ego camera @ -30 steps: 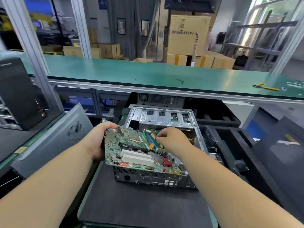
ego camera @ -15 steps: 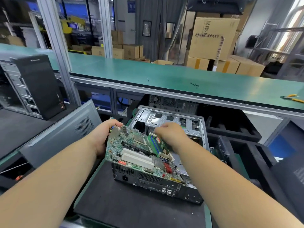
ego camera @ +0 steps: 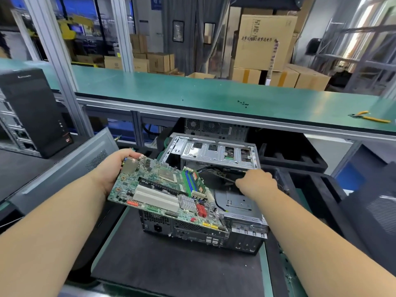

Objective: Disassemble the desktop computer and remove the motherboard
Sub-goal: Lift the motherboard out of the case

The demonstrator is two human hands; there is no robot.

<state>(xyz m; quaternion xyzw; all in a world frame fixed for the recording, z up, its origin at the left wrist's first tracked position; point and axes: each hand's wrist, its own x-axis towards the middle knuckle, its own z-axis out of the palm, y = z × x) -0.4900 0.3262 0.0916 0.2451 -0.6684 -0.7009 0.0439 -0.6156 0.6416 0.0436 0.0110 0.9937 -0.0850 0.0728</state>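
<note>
One view, from the head camera, looks down on an opened desktop case (ego camera: 216, 155) lying on a dark mat (ego camera: 171, 266) below a long green bench (ego camera: 192, 88). The left hand (ego camera: 115, 168) grips the far left edge of the motherboard (ego camera: 167, 189), thumb on top and fingers curled under it, and holds the board tilted above the case's left half, its near right corner low over the case's rear panel (ego camera: 192, 230). On the board sit white expansion slots, a silver heat sink, red connectors and green and blue memory slots with modules in them. The right hand (ego camera: 256, 181) reaches into the open right half of the case, fingers curled down among black cables (ego camera: 216, 172); whether they grasp a cable cannot be told, since the back of the hand hides the fingertips. Inside the case, a bare metal floor plate shows near its right wall, a black cable trails over it, and a perforated metal drive cage (ego camera: 218, 152) spans the far end. A grey side panel (ego camera: 64, 166) leans at the left, and behind it a black tower (ego camera: 32, 112) stands upright. On the green bench lie a few small dark screws (ego camera: 243, 103) and yellow-handled pliers (ego camera: 370, 117) at the far right. Cardboard boxes (ego camera: 265, 41) are stacked beyond the bench.
</note>
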